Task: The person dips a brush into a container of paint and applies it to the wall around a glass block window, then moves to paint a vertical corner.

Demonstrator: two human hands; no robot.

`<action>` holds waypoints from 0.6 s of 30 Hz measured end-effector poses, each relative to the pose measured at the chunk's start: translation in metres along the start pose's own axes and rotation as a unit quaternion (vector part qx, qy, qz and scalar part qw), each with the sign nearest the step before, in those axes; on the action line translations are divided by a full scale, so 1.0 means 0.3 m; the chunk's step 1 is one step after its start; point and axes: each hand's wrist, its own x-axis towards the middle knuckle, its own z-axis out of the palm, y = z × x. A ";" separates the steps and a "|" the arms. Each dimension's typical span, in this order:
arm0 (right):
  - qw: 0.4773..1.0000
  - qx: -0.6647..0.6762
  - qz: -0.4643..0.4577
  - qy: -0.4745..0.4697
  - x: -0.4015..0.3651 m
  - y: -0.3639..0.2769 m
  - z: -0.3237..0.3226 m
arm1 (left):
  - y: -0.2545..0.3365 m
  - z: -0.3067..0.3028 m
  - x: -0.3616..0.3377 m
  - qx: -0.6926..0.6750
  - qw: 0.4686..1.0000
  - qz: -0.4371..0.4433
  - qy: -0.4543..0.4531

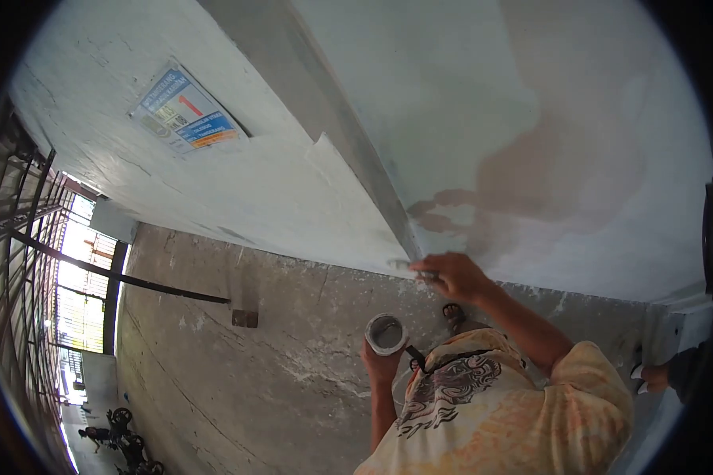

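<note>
Near the foot of the wall, my right hand [451, 275] is closed around a paintbrush [400, 264], whose pale end points left beside the wall corner. Its bristles are blurred. Lower and to the left, my left hand [382, 362] holds a round paint can [387, 333] from below, with its open top facing up. Grey material shows inside, and the rim is coated white. The white wall [317, 198] meets a grey vertical strip [356, 158] just above my right hand.
A blue and white sign [188, 111] hangs on the wall. Metal bars [32, 206] stand at left, with a motorcycle [123, 439] at lower left. A small block [245, 318] lies on the concrete floor [214, 372]. Another person's foot [642, 372] shows at right.
</note>
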 end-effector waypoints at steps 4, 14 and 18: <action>0.964 -0.059 -0.101 0.240 0.117 -0.067 -0.167 | -0.001 -0.027 0.018 -0.008 1.000 0.017 0.013; 0.954 0.009 -0.109 0.278 0.016 -0.054 -0.021 | -0.022 -0.035 0.009 0.009 0.999 0.010 0.039; 0.992 0.036 -0.009 0.123 -0.071 -0.034 0.016 | 0.003 -0.020 0.010 0.015 0.999 0.012 0.026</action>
